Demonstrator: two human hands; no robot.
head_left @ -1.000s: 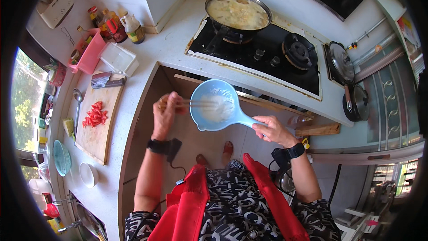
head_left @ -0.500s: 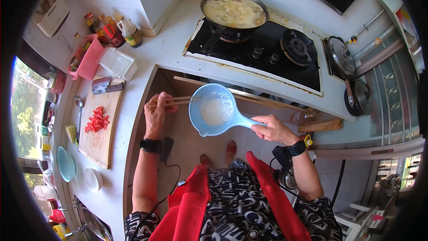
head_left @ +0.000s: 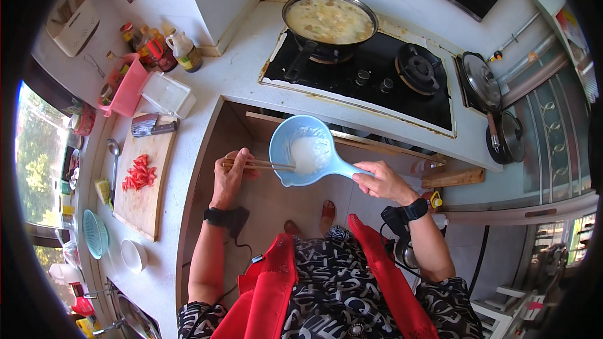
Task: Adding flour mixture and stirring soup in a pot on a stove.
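The right hand (head_left: pixel 383 182) grips the handle of the blue bowl (head_left: pixel 306 150), holding it in the air in front of the stove (head_left: pixel 370 78). The handle runs from the bowl down and right toward that hand. The left hand (head_left: pixel 231 172) pinches a pair of chopsticks (head_left: pixel 257 165). Their long axis lies level, tips pointing right into the bowl's white liquid. The bowl sits between both hands. The pan (head_left: pixel 330 20) stands on the stove's left burner, beyond the bowl.
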